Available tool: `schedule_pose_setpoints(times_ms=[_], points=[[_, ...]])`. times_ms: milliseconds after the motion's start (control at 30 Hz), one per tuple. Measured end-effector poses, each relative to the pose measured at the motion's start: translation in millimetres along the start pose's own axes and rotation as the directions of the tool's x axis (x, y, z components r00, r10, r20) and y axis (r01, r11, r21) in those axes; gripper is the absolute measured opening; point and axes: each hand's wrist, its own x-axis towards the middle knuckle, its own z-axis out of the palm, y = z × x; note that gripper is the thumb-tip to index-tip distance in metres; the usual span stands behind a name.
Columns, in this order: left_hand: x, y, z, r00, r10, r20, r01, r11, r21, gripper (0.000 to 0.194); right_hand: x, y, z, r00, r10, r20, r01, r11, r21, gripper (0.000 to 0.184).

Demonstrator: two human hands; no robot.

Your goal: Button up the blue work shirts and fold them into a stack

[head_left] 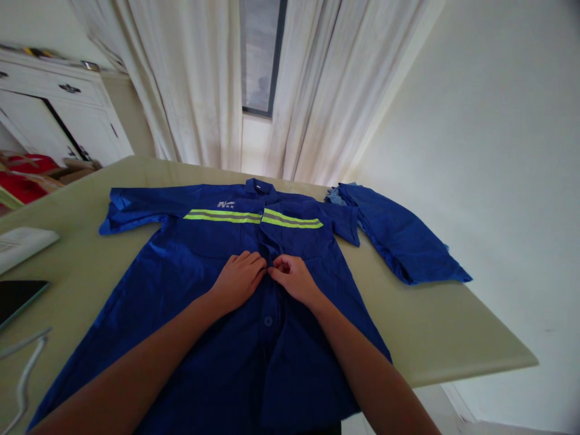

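Observation:
A blue short-sleeved work shirt (212, 248) lies spread on the table, its collar at the far side. Yellow-green reflective strips cross its chest, and a pale logo sits above the left one. Both hands meet at the front opening. My left hand (240, 278) pinches the edge of the shirt front with its fingertips. Opposite it, my right hand (292, 277) has thumb and index finger closed on the other edge. Whatever lies between the fingertips is hidden. Below them, a round blue button (268, 321) shows on the placket.
The table (435, 338) has a pale yellow-green cover. Folded blue clothes (399, 232) lie at the right. A dark phone-like slab (20, 296), a white object (25, 246) and a white cable (25, 380) lie at the left. Curtains (194, 78) hang behind.

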Motion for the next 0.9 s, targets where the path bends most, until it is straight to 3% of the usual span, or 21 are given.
schedule_pose_setpoints(times_ms=[233,600,900], points=[[-4.0,-8.1,-2.8,0.998,0.043,0.045,-0.039,0.995,-0.096,0.026,-12.6,-10.8,2.5,0.994,-0.025,-0.108,0.007,0.987,-0.162,0.008],[-7.7,-4.0,-1.1,0.995,0.087,-0.048,-0.095,0.971,-0.219,0.018,-17.2,-19.8,9.1,0.981,-0.016,-0.192,-0.037,0.964,-0.265,0.004],[-10.0,-8.9,2.6,0.997,0.015,-0.08,-0.031,0.98,-0.199,0.01,-14.9,-10.6,9.6,0.984,-0.102,-0.145,0.076,0.982,-0.174,0.004]])
